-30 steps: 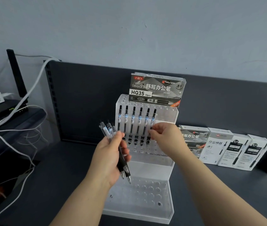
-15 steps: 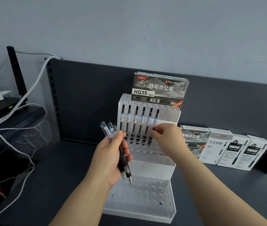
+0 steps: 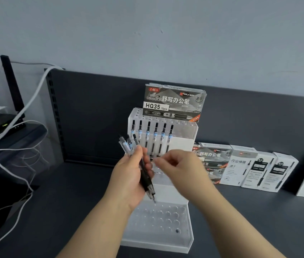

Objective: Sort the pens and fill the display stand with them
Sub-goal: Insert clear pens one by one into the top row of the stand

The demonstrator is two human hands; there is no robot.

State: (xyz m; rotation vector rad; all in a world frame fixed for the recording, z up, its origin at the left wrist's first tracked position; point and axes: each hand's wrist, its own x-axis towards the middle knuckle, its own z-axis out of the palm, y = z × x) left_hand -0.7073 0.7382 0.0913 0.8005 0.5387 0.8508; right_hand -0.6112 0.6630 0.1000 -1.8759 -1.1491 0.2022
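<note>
1. A pale grey-blue wall [image 3: 147, 34] rises behind a dark grey counter [image 3: 69, 194], which has a dark back panel [image 3: 95, 112] along its rear edge.
2. A clear acrylic display stand [image 3: 184, 140] sits on the counter in the middle of the view. Its stepped tiers are drilled with holes, and the lower tier [image 3: 166, 218] holds nothing.
3. Six pens [image 3: 155, 135] stand in one row in the upper tier. Their long axes are upright, with the clicker ends up and the tips down in the holes.
4. A grey pen box marked HQ35 [image 3: 173, 103] stands at the top back of the stand.
5. The left hand [image 3: 127, 181] grips a bundle of pens [image 3: 145, 175] in front of the stand. The bundle slants steeply, with its clickers up and to the left and its tips down and to the right, above the lower tier.
6. The right hand [image 3: 182, 166] is just beside the bundle, with its fingers curled and its thumb and forefinger close together. It is blurred, so I cannot tell whether it is pinching anything.
7. More pen boxes [image 3: 249, 168] stand in a row against the panel on the right.
8. On the left, white cables [image 3: 32, 97] run down past a black router [image 3: 2, 125].
</note>
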